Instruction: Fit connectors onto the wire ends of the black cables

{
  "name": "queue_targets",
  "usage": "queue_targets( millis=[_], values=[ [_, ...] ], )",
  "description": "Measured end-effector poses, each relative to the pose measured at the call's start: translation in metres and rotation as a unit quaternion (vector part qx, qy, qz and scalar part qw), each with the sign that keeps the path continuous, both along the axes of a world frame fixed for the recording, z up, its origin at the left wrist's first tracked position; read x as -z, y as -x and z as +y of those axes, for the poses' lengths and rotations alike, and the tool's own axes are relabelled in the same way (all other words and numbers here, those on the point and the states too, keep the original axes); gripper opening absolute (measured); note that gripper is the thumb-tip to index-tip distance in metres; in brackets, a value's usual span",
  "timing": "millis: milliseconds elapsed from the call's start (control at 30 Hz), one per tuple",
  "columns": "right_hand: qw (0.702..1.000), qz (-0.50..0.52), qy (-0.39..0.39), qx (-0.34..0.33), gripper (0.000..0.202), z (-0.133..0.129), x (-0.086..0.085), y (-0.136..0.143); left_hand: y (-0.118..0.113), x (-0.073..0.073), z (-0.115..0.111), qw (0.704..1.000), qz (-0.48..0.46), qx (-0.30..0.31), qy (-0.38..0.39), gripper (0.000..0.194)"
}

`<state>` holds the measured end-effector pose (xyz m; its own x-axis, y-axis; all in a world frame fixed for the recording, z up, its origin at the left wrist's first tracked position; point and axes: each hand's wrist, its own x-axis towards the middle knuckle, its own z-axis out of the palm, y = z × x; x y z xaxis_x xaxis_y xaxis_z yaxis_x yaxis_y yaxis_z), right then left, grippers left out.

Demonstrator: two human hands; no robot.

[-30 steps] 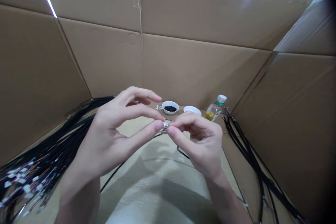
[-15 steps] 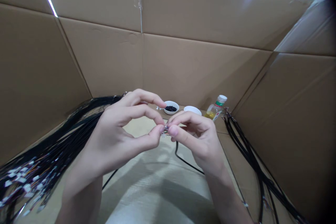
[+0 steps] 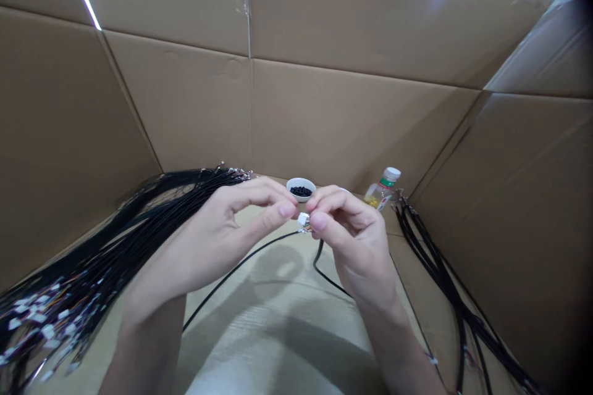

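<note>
A small white connector (image 3: 303, 218) on one black cable (image 3: 241, 264) is pinched between the left hand (image 3: 231, 228) and right hand (image 3: 345, 231), while the large cable bundle (image 3: 92, 259) left of it seems unworked and few cables (image 3: 445, 284) lie right.

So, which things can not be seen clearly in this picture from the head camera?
- White connector: too small for detail, pinched between the left hand and right hand, whose fingertips partly cover it.
- Second white dish: almost wholly hidden behind the right hand.
- Black bits in the small bowl: too small to identify.
- Bottle label: too small to read.
- Left cable bundle: cut off by the left edge.
</note>
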<state>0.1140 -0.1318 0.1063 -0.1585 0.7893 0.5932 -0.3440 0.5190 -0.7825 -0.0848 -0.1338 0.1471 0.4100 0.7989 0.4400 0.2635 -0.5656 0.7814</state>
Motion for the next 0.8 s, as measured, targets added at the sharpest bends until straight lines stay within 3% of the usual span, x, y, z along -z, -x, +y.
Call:
queue_targets(
  millis=[200,300,500,633,800],
  values=[
    [0.995,-0.023,-0.074,0.07,0.009,-0.002,-0.003,0.0,-0.006,0.001,0.005,0.994,-0.041,0.086,0.046,0.025],
    [0.978,-0.063,-0.122,0.155,0.013,-0.007,-0.009,-0.003,-0.002,0.001,0.005,0.993,-0.046,0.102,0.046,0.025],
    [0.886,-0.178,-0.289,0.317,0.018,-0.018,-0.018,-0.007,0.003,0.002,0.006,0.99,-0.042,0.125,0.054,0.023],
    [0.823,-0.254,-0.373,0.346,0.021,-0.019,-0.024,-0.009,0.003,0.001,0.005,0.989,-0.035,0.132,0.052,0.024],
    [0.78,-0.277,-0.438,0.351,0.023,-0.016,-0.023,-0.016,0.003,0.0,0.005,0.99,-0.026,0.128,0.052,0.026]
  ],
)
